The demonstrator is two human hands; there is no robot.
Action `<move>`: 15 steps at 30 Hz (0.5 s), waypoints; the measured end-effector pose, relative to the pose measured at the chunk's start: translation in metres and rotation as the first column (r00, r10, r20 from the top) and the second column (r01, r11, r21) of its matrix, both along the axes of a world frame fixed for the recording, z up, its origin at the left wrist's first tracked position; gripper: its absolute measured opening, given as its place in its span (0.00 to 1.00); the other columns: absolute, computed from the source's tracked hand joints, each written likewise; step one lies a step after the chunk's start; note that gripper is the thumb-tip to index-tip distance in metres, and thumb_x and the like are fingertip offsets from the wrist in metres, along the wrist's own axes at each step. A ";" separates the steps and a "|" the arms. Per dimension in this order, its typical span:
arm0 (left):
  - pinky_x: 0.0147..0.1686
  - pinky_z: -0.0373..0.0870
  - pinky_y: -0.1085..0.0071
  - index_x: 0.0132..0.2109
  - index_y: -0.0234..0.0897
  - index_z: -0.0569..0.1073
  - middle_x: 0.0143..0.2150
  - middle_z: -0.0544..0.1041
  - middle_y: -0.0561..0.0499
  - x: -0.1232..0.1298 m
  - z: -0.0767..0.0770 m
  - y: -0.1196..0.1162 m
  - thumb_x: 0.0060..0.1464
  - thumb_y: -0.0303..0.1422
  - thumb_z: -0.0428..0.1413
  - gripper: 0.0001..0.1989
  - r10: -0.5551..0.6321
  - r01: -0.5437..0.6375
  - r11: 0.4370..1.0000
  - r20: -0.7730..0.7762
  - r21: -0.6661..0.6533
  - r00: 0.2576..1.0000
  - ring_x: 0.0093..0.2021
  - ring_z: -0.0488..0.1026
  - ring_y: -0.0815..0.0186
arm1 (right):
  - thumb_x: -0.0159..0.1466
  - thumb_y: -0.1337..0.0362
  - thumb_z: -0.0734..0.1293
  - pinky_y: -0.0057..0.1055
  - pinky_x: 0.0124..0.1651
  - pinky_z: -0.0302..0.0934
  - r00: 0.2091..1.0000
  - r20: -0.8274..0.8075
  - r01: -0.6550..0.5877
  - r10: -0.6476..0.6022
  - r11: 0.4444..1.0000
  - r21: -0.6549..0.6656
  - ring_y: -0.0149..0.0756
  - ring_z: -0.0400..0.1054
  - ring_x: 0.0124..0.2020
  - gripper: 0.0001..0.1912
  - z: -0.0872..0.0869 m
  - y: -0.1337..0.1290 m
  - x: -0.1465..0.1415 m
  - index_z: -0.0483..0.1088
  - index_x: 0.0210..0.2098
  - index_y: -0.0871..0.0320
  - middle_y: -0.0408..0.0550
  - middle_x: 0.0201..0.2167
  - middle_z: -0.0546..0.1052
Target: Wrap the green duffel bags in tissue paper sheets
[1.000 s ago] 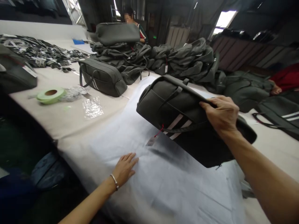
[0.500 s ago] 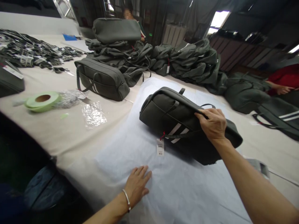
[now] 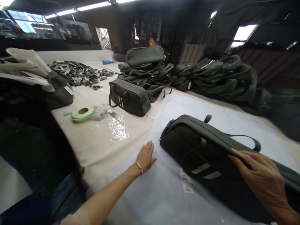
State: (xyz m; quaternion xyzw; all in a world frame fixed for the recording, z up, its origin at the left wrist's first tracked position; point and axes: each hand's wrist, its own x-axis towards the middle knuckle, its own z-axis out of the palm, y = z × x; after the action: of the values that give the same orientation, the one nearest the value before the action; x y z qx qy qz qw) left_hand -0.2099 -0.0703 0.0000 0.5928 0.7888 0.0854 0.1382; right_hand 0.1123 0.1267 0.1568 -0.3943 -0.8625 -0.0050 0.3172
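A dark green bag with two white stripes stands on white sheets at the right. My right hand grips its top edge, thumb on the near side. A white tag on a red string hangs at the bag's front. Left of the bag, my left hand, with a silver bracelet at the wrist, lies flat on the sheet with its fingers stretched and nothing in them.
A second bag, a green tape roll and a clear plastic bag lie to the left. Behind are straps, piled bags and a person. Another bag is at far left.
The view has swung left and up. The bag in my right hand now appears closer and larger. My left hand has moved forward over the sheet, nearer the bag's left end.
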 end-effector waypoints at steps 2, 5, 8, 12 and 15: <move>0.67 0.44 0.48 0.69 0.26 0.49 0.71 0.44 0.33 -0.022 -0.010 0.023 0.59 0.39 0.55 0.38 0.009 -0.009 1.000 -0.021 -0.019 1.000 0.71 0.41 0.49 | 0.60 0.53 0.64 0.57 0.50 0.61 1.000 -0.002 0.000 0.000 1.000 0.005 0.59 0.69 0.42 0.22 -0.001 -0.001 0.000 0.66 0.55 0.31 0.47 0.39 0.74; 0.67 0.42 0.48 0.69 0.27 0.49 0.71 0.44 0.34 -0.037 -0.027 0.044 0.59 0.44 0.54 0.40 -0.004 0.002 0.999 -0.055 -0.037 0.998 0.71 0.40 0.49 | 0.62 0.51 0.63 0.54 0.49 0.62 1.000 0.019 -0.017 0.017 0.999 0.042 0.54 0.69 0.41 0.18 -0.007 0.001 0.002 0.70 0.51 0.41 0.47 0.39 0.75; 0.67 0.40 0.47 0.70 0.27 0.47 0.72 0.41 0.36 -0.042 -0.040 0.058 0.59 0.48 0.52 0.42 -0.043 0.040 0.999 -0.078 -0.035 0.996 0.71 0.38 0.50 | 0.65 0.49 0.60 0.50 0.48 0.62 0.998 0.065 -0.029 0.023 0.995 0.095 0.49 0.69 0.40 0.19 -0.012 0.006 0.006 0.72 0.48 0.51 0.48 0.39 0.75; 0.67 0.38 0.46 0.70 0.31 0.46 0.72 0.41 0.40 -0.056 -0.049 0.079 0.64 0.43 0.45 0.34 -0.138 0.136 0.990 -0.082 -0.023 0.987 0.72 0.37 0.54 | 0.66 0.47 0.58 0.44 0.46 0.61 0.998 0.055 -0.038 0.029 0.983 0.179 0.45 0.68 0.38 0.23 -0.014 0.010 0.007 0.75 0.45 0.55 0.50 0.37 0.76; 0.67 0.35 0.46 0.71 0.36 0.45 0.73 0.41 0.43 -0.069 -0.052 0.093 0.65 0.38 0.44 0.31 -0.207 0.206 0.978 -0.078 -0.019 0.975 0.72 0.37 0.56 | 0.67 0.48 0.60 0.43 0.47 0.61 0.998 0.062 -0.030 0.019 0.982 0.186 0.44 0.68 0.37 0.22 -0.017 0.011 0.006 0.75 0.46 0.55 0.50 0.38 0.76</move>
State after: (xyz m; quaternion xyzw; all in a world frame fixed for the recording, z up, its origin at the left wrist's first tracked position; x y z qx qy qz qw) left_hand -0.2793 0.0231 -0.0521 0.6736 0.7283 0.0426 0.1183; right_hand 0.1187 0.1378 0.1397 -0.3519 -0.8721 -0.0938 0.3269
